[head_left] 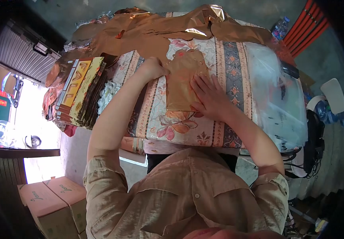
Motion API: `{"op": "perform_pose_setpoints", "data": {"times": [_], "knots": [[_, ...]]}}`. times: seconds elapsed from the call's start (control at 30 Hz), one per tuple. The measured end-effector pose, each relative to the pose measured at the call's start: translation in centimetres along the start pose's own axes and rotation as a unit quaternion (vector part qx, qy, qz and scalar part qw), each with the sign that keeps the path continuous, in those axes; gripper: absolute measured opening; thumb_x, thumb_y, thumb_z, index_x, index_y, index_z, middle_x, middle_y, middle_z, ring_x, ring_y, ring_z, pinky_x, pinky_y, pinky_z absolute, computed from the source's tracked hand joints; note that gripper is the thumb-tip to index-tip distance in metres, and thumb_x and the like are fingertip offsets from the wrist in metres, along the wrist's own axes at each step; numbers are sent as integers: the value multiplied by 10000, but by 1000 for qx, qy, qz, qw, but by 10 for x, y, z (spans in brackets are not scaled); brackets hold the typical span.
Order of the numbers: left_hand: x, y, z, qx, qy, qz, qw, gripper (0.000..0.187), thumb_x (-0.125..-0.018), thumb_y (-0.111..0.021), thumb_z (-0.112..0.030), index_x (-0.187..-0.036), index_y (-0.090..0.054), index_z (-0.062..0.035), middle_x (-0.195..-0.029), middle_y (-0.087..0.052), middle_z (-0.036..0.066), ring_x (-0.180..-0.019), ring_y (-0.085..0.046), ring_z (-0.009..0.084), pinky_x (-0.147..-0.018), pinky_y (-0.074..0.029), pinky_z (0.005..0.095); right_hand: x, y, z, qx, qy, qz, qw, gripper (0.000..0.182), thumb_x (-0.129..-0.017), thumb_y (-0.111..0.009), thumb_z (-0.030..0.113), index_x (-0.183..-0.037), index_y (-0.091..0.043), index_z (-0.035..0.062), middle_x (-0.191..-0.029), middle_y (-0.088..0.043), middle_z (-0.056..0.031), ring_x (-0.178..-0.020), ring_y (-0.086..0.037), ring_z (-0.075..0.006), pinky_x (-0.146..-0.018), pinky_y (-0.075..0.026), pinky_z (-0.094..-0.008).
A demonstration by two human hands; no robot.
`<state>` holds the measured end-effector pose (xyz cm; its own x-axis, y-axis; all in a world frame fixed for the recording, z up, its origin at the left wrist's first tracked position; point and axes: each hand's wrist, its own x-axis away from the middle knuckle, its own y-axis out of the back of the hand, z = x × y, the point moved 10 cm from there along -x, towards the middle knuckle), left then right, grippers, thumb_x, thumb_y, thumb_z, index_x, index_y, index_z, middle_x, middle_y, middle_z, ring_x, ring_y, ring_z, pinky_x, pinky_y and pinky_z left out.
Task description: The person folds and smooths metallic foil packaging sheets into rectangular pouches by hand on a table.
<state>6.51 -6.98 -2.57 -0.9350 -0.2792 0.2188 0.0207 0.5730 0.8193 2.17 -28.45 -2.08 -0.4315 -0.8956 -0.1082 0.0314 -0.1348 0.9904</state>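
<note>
A flat gold foil piece with a scalloped upper edge lies on the flowered cloth in front of me. My right hand rests flat on its right side, fingers spread. At its upper left edge is my left hand, closed with the fingers curled in. The thumb side touches the foil's edge, but what the fingers pinch is hidden. Behind the left hand, a large crumpled gold foil sheet spreads across the far side of the table.
Stacked printed packets stand at the left beside a white crinkled bundle. Clear plastic bags cover the right side of the flowered tablecloth. A plastic bottle is at the far right corner. Cardboard boxes sit on the floor, lower left.
</note>
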Motion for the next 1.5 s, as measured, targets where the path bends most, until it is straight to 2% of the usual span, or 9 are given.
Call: {"op": "perform_pose_setpoints", "data": {"times": [0.17, 0.37, 0.6, 0.8, 0.87, 1.07, 1.3, 1.4, 1.5], "knots": [[-21, -23, 20, 132, 51, 39, 989, 308, -622, -811, -227, -722, -662, 23, -583, -609, 86, -499, -568, 166, -488, -447, 321, 1, -4, -1, 5, 11, -18, 1000, 702, -957, -422, 459, -1481, -252, 24, -1532, -262, -174, -1441, -201, -312, -1179, -84, -509], [-20, -25, 17, 190, 47, 66, 978, 225, -648, -782, -161, -712, -663, 19, -575, -596, 58, -474, -542, 141, -465, -425, 306, 0, -4, -1, -1, 4, -10, 1000, 709, -956, -421, 470, -1478, -255, 21, -1536, -254, -170, -1444, -196, -305, -1177, -78, -520], [-12, -14, 10, 244, -58, -32, 968, 138, -723, -729, -103, -702, -646, 4, -569, -586, 41, -495, -542, 115, -442, -416, 295, 1, -5, -3, -18, -1, -25, 1000, 709, -954, -425, 475, -1477, -259, 26, -1543, -242, -167, -1449, -187, -298, -1173, -76, -530], [15, -23, 7, 400, 37, 21, 915, 108, -830, -696, -149, -872, -656, -58, -767, -667, 38, -575, -605, 84, -496, -508, 223, 2, -2, -2, -19, -4, -8, 1000, 701, -958, -420, 473, -1476, -262, 27, -1551, -225, -169, -1454, -176, -296, -1173, -75, -531], [31, -30, -6, 522, 95, 73, 845, 131, -858, -712, -170, -922, -646, -77, -860, -688, 43, -608, -633, 85, -522, -545, 209, 2, -1, -3, -24, -10, -11, 1000, 696, -959, -420, 472, -1476, -265, 33, -1550, -228, -171, -1451, -184, -298, -1173, -74, -532], [26, -37, 0, 494, 61, 158, 853, 96, -849, -718, -98, -888, -638, -64, -850, -687, 33, -646, -642, 83, -550, -550, 194, 2, -1, -3, -21, -7, -17, 1000, 686, -959, -427, 462, -1475, -271, 36, -1546, -240, -171, -1446, -202, -304, -1173, -70, -528], [24, -40, 10, 454, 48, 108, 883, 67, -850, -709, -85, -878, -648, -75, -775, -656, -4, -646, -602, 52, -554, -510, 178, 0, -9, -21, -112, -10, -16, 993, 626, -993, -372, 431, -1465, -293, 27, -1550, -223, -183, -1457, -171, -289, -1178, -36, -504], [30, -35, 8, 472, 14, 67, 879, 48, -858, -696, -75, -873, -652, -66, -785, -652, -4, -649, -589, 45, -566, -486, 177, -1, -3, -42, -237, -8, -61, 970, 595, -987, -431, 420, -1423, -364, 20, -1454, -402, -171, -1363, -372, -255, -1139, -233, -502], [43, -36, -1, 475, -51, 114, 871, 52, -866, -694, -86, -895, -653, -77, -815, -648, -24, -709, -588, 59, -623, -472, 203, 4, 15, -83, -446, -93, -145, 878, 406, -1002, -487, 274, -1319, -505, 23, -1260, -581, -121, -1102, -599, -219, -941, -472, -377]]}}
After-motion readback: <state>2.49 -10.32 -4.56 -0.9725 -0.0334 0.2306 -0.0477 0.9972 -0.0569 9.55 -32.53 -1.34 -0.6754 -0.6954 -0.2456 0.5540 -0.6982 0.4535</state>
